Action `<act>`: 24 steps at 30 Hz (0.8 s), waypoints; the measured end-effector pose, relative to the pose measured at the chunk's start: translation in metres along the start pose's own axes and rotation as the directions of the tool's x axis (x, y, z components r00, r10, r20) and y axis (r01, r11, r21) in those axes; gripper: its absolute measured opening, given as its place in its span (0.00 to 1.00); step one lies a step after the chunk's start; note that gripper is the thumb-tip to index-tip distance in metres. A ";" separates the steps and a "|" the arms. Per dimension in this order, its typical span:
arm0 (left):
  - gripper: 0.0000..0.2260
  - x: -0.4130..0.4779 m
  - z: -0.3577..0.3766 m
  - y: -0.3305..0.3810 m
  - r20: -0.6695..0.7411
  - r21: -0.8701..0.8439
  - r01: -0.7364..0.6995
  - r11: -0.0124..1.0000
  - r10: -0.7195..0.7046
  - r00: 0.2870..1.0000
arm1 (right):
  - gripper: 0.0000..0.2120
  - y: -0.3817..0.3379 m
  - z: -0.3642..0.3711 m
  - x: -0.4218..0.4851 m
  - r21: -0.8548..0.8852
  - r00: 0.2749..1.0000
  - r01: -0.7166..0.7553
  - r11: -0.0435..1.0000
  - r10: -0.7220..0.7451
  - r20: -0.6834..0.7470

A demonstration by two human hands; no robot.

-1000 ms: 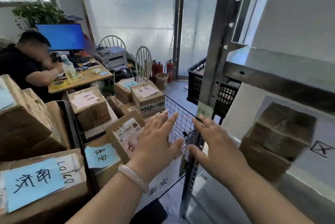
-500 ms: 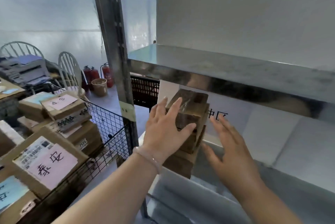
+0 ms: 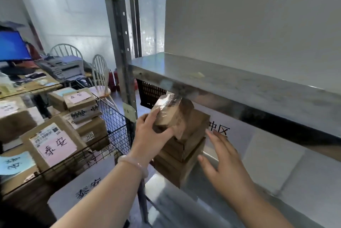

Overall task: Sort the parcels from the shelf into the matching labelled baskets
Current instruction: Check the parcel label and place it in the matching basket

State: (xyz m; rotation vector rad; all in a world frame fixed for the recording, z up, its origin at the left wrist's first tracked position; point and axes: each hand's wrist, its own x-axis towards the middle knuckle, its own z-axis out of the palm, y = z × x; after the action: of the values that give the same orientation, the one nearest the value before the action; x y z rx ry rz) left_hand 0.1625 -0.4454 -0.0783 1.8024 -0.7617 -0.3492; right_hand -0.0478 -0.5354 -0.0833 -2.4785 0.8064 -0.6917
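On the shelf (image 3: 184, 209), the left hand (image 3: 153, 135) grips the top parcel (image 3: 173, 115), tilted up off the stack (image 3: 182, 155); the right hand (image 3: 225, 168) hovers spread just beside it. The wire basket (image 3: 114, 128) is already well filled with labelled boxes (image 3: 55, 144), so only a few parcels remain, I'd judge.

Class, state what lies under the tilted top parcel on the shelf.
Under the top parcel, stacked brown parcels on the shelf; the left hand hides their upper left corner.

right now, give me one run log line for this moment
phase: picking from shelf | left hand: grips top parcel, tilted | right hand: open beside stack
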 end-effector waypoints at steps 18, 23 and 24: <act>0.25 -0.100 -0.090 -0.046 0.074 -0.873 0.117 0.473 -0.109 0.991 | 0.39 -0.135 0.091 0.040 0.724 0.897 -0.168 0.669 -0.201 0.393; 0.18 -0.100 -0.129 -0.053 -0.064 -0.731 0.146 0.666 -0.280 0.958 | 0.40 -0.161 0.113 0.052 0.668 0.910 -0.151 0.728 -0.161 0.381; 0.17 -0.100 -0.138 -0.055 -0.109 -0.680 0.135 0.720 -0.282 0.953 | 0.43 -0.166 0.117 0.056 0.646 0.918 -0.141 0.750 -0.144 0.368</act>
State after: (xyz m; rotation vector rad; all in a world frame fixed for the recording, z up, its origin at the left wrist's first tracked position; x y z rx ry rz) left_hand 0.1850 -0.2681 -0.0918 1.2001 -0.2186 -0.5027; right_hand 0.1277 -0.4202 -0.0670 -1.8527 0.3109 -0.3527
